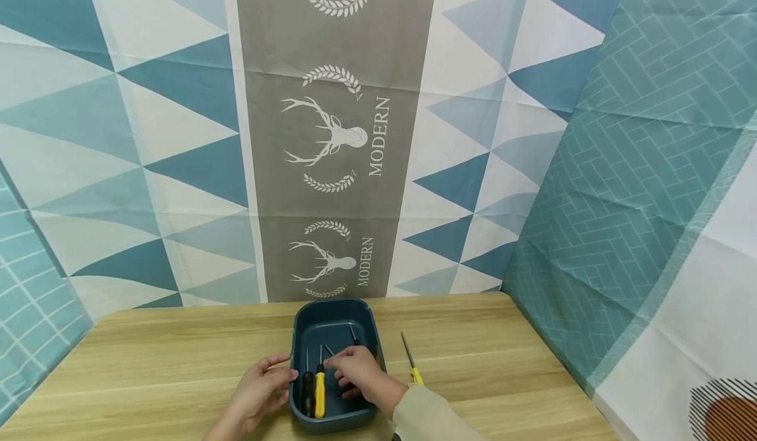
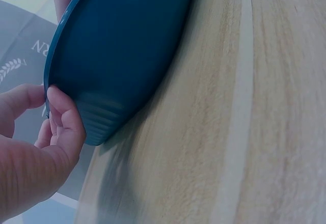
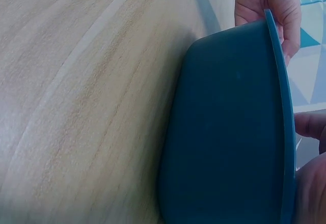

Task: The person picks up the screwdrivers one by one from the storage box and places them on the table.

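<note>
- A pale sleeve (image 1: 434,418) at the lower edge runs to the right hand (image 1: 362,370), which reaches into the tray with fingers bent downward; whether it has hold of anything cannot be told.
- The left hand (image 1: 258,388), partly open, pinches the tray's left rim between thumb and fingers.
- The dark blue tray (image 1: 340,422) sits on the bench between the hands.
- Inside, near the left wall, a black-handled screwdriver (image 1: 307,395) and a yellow-handled screwdriver (image 1: 320,396) lie side by side, shafts pointing away from the person.
- More slim tools (image 1: 354,336) show beyond the right hand, partly hidden by it.
- Right of the tray, a second yellow screwdriver (image 1: 416,376) lies on the wood-grain bench (image 1: 177,362), close to the right forearm.
- Behind hangs a patterned cloth (image 1: 319,198) with triangles and deer heads.
</note>
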`<state>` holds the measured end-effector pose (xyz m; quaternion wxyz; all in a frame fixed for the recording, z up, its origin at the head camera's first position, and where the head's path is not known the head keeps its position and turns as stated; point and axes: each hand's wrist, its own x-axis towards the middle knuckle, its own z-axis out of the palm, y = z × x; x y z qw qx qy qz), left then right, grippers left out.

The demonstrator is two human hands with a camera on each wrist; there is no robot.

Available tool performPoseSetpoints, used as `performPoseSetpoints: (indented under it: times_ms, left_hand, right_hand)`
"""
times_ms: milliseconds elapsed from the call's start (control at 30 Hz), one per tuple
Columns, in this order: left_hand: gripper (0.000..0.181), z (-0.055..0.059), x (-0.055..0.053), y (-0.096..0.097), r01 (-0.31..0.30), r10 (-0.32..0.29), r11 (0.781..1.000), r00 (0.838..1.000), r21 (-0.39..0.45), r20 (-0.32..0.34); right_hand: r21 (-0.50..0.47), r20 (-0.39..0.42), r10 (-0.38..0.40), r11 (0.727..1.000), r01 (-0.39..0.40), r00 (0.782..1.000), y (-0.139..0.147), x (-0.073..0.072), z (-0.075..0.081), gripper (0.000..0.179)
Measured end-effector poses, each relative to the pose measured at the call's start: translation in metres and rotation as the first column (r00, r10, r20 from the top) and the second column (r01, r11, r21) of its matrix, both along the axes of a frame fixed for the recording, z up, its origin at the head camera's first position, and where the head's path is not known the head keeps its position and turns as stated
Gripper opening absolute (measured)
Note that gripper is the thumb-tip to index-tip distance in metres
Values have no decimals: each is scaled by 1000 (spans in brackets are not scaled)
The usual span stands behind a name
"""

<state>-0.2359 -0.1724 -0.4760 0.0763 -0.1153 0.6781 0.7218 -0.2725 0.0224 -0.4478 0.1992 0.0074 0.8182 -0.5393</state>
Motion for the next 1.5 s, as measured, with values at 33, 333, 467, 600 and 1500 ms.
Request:
performPoseSetpoints:
  times_ms: [33,333,467,600,1500]
  left_hand:
    - [55,0,0,0,1,-1,1000,1000,-1,2]
    - [56,-1,-1,-1,16,-16,1000,1000,5,-12]
    - [56,-3,-2,-2,26,-26,1000,1000,14,-18]
    - [55,-4,-1,-2,27,-27,999,999,22,-20]
    - [54,-2,1,-2,35,-34,999,999,26,-32]
  right_hand:
    - [1,3,-2,1000,2,1000,-1,0,0,26]
    - [13,23,-15,1000,15,1000,-8,1,0,26]
    - [16,29,-17,1000,16,999,-10,3,-1,25]
    - [9,46,-8,1000,7,999,-12,4,-3,25]
    - [-9,100,-2,1000,3,995,-20,7,-11,25]
